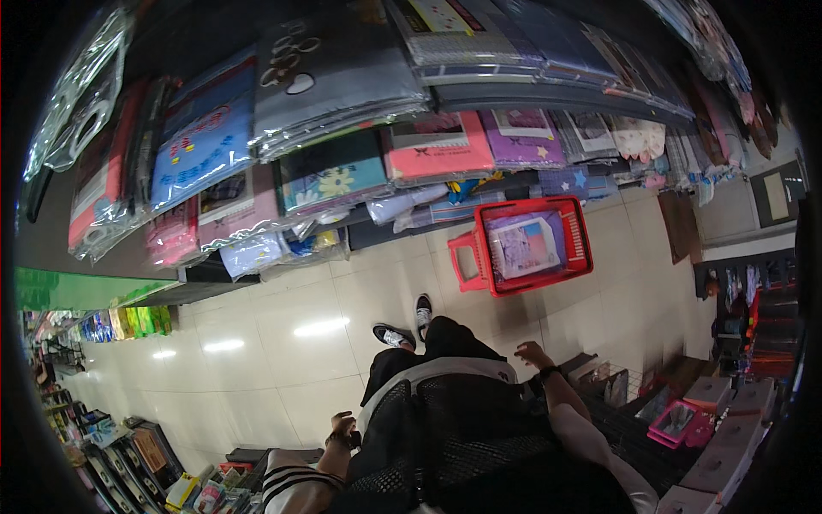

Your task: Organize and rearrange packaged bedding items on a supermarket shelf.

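My left hand point(342, 423) hangs low beside my body, its fingers loosely bent and nothing seen in it. On the other side, my right hand point(532, 354) is held out from my hip, fingers curled, also with no object visible. A red plastic shopping basket point(584, 260) stands on the tiled floor in front of me, to the right of my shoes, touched by neither hand. Inside it lies a purple bedding set in clear packaging point(525, 244) with a picture insert. Shelves before me hold packaged bedding, among it a blue pack point(204, 138), a pink pack point(440, 157) and a purple pack point(523, 142).
Behind me on the right, a dark shelf carries grey boxes point(722, 450) and a pink-framed item point(674, 423). Small packaged goods point(209, 495) fill a display at the lower left. A green shelf edge point(83, 289) juts out at the left. Tiled floor point(257, 360) runs between the shelves.
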Demonstrator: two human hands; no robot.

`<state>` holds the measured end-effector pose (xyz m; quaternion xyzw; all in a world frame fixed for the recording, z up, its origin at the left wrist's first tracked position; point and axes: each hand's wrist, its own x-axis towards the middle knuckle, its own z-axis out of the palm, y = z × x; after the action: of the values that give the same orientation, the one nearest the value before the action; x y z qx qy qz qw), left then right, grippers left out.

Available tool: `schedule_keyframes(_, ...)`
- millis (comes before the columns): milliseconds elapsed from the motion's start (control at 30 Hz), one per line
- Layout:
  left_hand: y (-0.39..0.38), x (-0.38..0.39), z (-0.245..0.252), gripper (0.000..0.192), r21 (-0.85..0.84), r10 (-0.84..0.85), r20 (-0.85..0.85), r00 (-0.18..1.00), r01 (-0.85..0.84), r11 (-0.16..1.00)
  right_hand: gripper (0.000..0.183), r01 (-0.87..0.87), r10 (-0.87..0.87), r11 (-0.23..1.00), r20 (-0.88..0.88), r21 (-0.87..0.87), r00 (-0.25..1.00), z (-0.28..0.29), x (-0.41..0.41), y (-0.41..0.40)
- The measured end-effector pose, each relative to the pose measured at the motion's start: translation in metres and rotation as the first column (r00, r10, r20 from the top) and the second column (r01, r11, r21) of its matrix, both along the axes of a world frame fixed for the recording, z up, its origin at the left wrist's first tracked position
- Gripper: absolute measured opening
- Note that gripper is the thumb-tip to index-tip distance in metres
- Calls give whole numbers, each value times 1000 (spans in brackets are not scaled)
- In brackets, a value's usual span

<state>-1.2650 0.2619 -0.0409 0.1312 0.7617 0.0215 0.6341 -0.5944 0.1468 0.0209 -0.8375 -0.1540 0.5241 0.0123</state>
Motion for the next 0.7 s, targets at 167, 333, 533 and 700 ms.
schedule_keyframes(167, -21, 74, 27, 37, 165, 41, 24, 999, -45, 985, 37, 100, -63, 970, -164, 223, 984, -33, 103, 4)
schedule_keyframes(333, 10, 175, 12, 24, 400, 141, 62, 988, -154, 903, 33, 409, -228, 732, -370, 545, 901, -83, 256, 14)
schedule_keyframes(533, -12, 333, 70, 60, 330, -12, -281, 960, 108, 938, 51, -374, 232, 854, 378, 363, 896, -85, 392, 69)
schedule_keyframes(700, -85, 452, 86, 67, 332, 114, -364, 924, 14, 943, 58, -297, 123, 888, 441, 352, 889, -124, 502, 70)
